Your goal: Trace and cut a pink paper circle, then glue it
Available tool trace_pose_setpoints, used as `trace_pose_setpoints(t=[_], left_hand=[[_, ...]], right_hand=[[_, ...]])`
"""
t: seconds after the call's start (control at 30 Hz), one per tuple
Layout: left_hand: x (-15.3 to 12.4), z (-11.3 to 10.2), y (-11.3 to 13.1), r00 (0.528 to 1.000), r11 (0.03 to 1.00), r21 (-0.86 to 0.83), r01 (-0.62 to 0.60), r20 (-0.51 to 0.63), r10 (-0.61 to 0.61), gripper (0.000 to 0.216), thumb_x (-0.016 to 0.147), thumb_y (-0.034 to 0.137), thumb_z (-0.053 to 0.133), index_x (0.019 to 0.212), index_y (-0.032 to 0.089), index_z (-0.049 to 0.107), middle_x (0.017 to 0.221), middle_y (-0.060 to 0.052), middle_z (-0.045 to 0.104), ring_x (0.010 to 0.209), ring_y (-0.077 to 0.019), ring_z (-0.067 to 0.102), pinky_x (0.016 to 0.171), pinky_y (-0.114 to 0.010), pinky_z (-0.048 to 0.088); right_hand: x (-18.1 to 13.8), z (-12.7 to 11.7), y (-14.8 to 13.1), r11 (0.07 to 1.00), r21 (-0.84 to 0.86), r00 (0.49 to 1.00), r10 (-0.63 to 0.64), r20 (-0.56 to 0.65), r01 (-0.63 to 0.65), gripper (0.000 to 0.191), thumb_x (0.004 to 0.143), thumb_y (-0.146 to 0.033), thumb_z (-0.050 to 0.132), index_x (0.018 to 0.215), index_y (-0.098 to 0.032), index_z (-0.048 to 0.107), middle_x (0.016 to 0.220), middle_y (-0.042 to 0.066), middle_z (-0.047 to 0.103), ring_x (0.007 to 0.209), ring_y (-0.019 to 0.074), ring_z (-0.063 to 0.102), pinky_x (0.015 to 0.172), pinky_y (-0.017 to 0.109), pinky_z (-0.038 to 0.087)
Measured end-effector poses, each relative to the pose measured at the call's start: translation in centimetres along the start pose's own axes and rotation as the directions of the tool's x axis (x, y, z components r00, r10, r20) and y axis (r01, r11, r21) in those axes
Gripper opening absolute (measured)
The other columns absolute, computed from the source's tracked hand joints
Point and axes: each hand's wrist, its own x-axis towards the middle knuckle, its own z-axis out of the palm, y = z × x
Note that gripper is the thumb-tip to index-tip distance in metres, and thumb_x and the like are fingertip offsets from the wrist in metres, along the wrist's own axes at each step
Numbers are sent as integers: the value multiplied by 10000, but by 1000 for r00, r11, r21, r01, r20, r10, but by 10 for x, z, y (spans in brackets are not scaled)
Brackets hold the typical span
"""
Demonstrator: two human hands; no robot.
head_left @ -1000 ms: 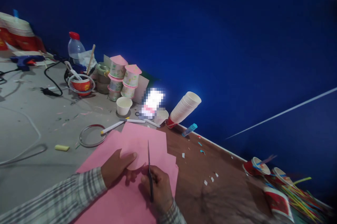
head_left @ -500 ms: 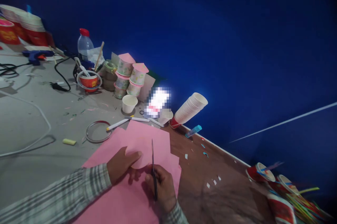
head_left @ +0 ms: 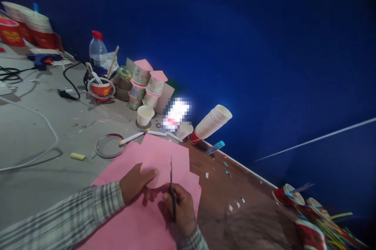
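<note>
My left hand (head_left: 133, 183) pinches a small piece of pink paper (head_left: 160, 177), its thumb on top and its fingers curled beneath. In my right hand (head_left: 185, 209) is a pair of scissors (head_left: 171, 173) with dark handles, blades pointing away from me. They stand at the right side of the held paper, and the blades look nearly closed. Whether they touch the paper's edge I cannot tell. Under both hands lie larger pink paper sheets (head_left: 123, 224), overlapping one another.
Beyond the sheets lie white markers (head_left: 132, 138), a roll of tape (head_left: 101, 146) and a white paper cup (head_left: 145, 116). Patterned cups with pink tops (head_left: 141, 73) stand stacked behind. A leaning cup stack (head_left: 213, 122), a blue glue stick (head_left: 216, 147) and paper scraps (head_left: 230, 207) are rightward.
The view has shifted slightly. My hands keep almost the same place, with the scissors turned a little; the pink paper stays in my left hand.
</note>
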Motion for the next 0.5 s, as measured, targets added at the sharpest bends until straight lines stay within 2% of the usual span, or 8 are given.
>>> trace_pose_setpoints(t=[0.13, 0.37, 0.5], left_hand=[[0, 0, 1, 1000, 1000, 21, -2, -11, 2, 315, 638, 425, 562, 591, 125, 645, 316, -23, 623, 263, -190, 555, 213, -266, 415], [1, -2, 1, 1000, 996, 89, -13, 24, 11, 339, 663, 425, 534, 526, 130, 630, 330, -29, 626, 260, -179, 545, 231, -262, 404], [-1, -1, 4, 999, 993, 116, -19, 45, 14, 352, 673, 423, 520, 519, 127, 633, 330, -28, 627, 251, -164, 535, 240, -251, 398]], right_hand=[[-2, 0, 1, 995, 65, 997, 74, -2, -73, 215, 569, -311, 754, 699, -178, 647, 433, -95, 445, 348, 54, 328, 322, 151, 349], [-3, 4, -9, 1000, 23, 998, 1, 55, -2, 176, 603, -313, 725, 701, -176, 675, 424, -86, 441, 344, 62, 347, 318, 146, 351], [-1, 1, -6, 999, -27, 997, -32, 76, 34, 162, 619, -298, 715, 711, -171, 678, 413, -85, 445, 336, 61, 350, 321, 146, 358]])
